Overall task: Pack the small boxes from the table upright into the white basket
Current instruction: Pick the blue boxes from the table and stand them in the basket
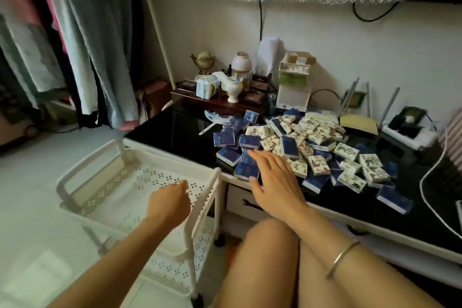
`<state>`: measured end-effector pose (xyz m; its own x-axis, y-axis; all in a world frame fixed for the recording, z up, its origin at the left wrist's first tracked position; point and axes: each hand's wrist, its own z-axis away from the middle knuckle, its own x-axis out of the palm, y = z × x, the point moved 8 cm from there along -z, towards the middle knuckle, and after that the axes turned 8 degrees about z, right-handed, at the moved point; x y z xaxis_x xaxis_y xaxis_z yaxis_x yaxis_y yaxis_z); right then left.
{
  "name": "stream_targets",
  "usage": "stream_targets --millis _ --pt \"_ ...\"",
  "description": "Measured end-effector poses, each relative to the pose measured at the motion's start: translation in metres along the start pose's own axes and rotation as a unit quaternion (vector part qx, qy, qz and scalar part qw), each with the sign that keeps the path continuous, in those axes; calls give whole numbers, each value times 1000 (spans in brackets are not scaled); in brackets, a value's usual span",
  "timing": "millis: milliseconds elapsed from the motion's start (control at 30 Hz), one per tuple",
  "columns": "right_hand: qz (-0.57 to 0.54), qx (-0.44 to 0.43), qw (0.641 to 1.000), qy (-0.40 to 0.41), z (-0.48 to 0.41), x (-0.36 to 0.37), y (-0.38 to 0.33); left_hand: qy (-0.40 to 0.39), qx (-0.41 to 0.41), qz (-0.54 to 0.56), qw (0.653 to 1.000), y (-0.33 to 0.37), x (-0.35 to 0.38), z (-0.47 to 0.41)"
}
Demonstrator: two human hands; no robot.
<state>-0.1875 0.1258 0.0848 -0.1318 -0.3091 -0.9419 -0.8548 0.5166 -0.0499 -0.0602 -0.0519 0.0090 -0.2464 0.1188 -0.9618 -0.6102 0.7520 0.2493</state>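
A heap of small boxes (pixel 295 150), some dark blue and some white with a floral print, lies on the black glass table (pixel 180 130). My right hand (pixel 272 177) reaches over the near edge of the heap with fingers spread and straight, just above a dark blue box (pixel 246 170). To the left of the table stands the white perforated basket (pixel 125 182), the top tier of a small cart, with nothing in it. My left hand (pixel 170 200) hovers over the basket's right side, fingers loosely curled, holding nothing.
At the table's back stand a wooden tray (pixel 215 100) with jars, a cup and tissue packs, and a white organiser (pixel 295 80). A white hand fan (pixel 215 117) lies near the heap. Clothes hang at the left. My knees are below the table edge.
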Motion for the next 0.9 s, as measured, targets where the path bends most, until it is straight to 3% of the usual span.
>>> stream_targets --millis 133,233,333,467,600,733,833,900 --pt "-79 47 985 -143 -19 55 -28 -134 -22 -23 990 -17 29 -1" --pt "-169 117 949 -238 -24 96 -51 -278 -33 118 953 -19 53 8" --pt "-104 124 953 -254 -32 114 -76 -369 -17 166 914 -15 61 20" --pt "-86 109 958 -252 -42 119 -91 -386 -32 216 896 -20 61 20" --pt "-140 58 949 -275 -51 128 -98 -379 -49 286 879 -15 67 16" --pt "-185 77 945 -258 -66 135 -89 -344 -44 395 851 14 75 12" --pt "-146 106 962 -206 -76 128 -61 -295 -18 416 860 34 74 1" --pt "-180 142 952 -203 -73 132 -42 -255 -23 413 874 34 73 -11"
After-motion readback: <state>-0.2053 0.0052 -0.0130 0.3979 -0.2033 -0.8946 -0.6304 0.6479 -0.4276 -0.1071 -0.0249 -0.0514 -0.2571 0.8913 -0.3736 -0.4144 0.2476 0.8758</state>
